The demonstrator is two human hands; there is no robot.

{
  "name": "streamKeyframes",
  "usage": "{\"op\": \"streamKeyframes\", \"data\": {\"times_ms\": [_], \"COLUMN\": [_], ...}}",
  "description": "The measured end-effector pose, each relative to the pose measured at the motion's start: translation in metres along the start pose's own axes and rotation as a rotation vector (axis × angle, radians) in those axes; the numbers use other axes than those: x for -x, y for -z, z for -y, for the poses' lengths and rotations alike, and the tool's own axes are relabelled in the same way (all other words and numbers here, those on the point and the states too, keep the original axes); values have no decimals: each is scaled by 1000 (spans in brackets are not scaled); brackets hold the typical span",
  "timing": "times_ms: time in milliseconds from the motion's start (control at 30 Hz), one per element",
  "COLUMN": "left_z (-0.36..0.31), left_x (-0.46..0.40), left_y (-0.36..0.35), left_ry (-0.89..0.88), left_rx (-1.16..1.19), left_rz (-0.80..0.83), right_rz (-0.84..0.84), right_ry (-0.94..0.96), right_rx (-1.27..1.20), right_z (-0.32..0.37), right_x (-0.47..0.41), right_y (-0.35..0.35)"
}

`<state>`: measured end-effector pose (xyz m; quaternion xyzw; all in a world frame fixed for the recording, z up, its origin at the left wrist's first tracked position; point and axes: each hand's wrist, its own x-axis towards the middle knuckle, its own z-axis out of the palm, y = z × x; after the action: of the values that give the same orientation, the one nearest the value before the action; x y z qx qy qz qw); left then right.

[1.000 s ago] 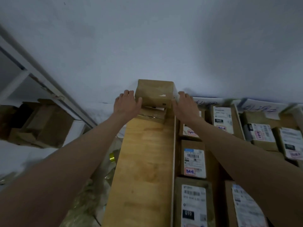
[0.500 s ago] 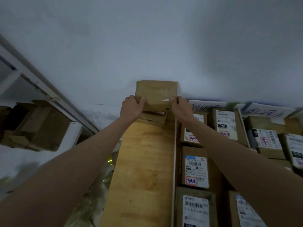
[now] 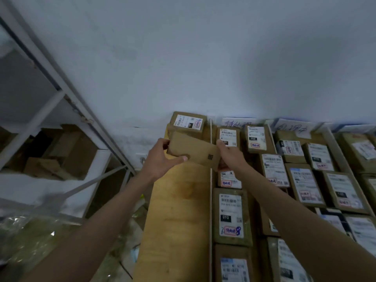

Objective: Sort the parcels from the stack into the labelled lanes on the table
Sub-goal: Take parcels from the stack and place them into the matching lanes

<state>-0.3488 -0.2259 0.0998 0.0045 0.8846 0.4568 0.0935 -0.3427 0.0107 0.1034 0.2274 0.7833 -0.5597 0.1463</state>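
A single head-worn wide-angle camera looks forward and steeply down from above the person's own arms, which enter from the bottom edge and reach away from the lens. It faces a pale wall [image 3: 203, 58], with the wooden table [image 3: 179, 210] running straight ahead from the lower frame to the wall's foot. Labelled parcels [image 3: 305, 184] fill the right side; a white metal shelving frame [image 3: 61, 92] slants across the left. Straight lines bend near the edges.

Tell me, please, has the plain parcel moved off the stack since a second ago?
Yes: both hands hold the plain parcel lifted off, nearer the camera than the labelled parcel left by the wall.
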Motion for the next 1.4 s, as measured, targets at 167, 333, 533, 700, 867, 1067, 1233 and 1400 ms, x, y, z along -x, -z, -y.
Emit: {"op": "streamKeyframes", "data": {"times_ms": [167, 333, 533, 700, 867, 1067, 1233, 1400], "left_z": [-2, -11, -23, -28, -25, -10, 2, -3], "left_x": [38, 60, 82, 104, 121, 144, 153, 162], "left_y": [7, 20, 32, 32, 38, 36, 16, -2], "left_ry": [-133, -142, -184, -100, 110, 165, 233, 238], "left_rx": [-19, -103, -126, -33, 49, -75, 91, 218], "left_rz": [-52, -130, -85, 7, 165, 392, 234, 193], "right_rz": [31, 74, 89, 135, 89, 38, -31, 160], "right_ry": [-100, -40, -1, 32, 149, 244, 196, 81], "right_rx": [-12, 0, 7, -148, -166, -131, -225, -103], "right_z": [-14, -27, -25, -27, -27, -22, -24, -50], "right_x": [52, 88, 117, 126, 137, 140, 153, 173], "right_y": [7, 5, 3, 10, 10, -1, -18, -37]}}
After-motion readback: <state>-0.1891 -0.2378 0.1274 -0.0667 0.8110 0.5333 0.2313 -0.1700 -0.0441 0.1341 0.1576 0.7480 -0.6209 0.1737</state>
